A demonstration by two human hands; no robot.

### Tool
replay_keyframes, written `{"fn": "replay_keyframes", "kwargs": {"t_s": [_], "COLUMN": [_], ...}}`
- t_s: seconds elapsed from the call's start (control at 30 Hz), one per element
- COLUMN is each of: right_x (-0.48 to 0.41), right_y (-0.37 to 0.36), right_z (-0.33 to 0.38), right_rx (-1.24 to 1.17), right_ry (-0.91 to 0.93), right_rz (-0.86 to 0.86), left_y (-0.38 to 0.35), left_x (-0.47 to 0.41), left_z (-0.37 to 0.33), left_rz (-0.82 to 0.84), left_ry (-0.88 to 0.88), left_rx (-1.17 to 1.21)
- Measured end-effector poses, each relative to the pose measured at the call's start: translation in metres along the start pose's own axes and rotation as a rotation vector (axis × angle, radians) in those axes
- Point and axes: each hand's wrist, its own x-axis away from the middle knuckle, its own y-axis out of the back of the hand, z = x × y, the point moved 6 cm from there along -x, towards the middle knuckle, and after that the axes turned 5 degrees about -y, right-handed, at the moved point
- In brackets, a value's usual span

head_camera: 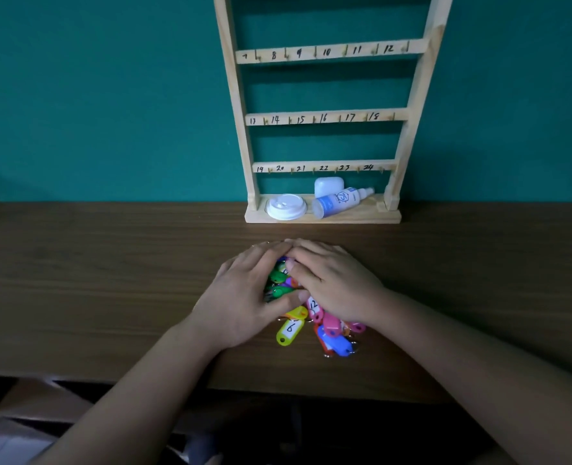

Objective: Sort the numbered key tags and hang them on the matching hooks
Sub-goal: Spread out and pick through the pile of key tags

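The left hand (244, 293) and right hand (336, 283) are lying palm-down, fingers loosely curved, fingertips seemingly touching.

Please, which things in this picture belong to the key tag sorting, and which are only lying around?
For the job: key tags in a pile, wooden rack with numbered hooks, left hand and right hand resting on the pile.
Lying about: white cup lid, spray bottle, white case, all at the rack's base.

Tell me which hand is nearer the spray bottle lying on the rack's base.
Right. The right hand rests on the key tags nearly straight in front of the spray bottle; the left hand rests on the same pile, farther off to the left.
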Motion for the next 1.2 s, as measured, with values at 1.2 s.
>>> {"fn": "replay_keyframes", "kwargs": {"t_s": [1.2], "right_x": [0.06], "right_y": [0.024], "right_z": [-0.01], "right_rx": [-0.096], "right_ry": [-0.111], "right_rz": [-0.029], "left_y": [0.019], "left_x": [-0.022], "left_z": [-0.032], "left_rz": [0.062], "left_ry": [-0.173], "left_rx": [-0.005]}}
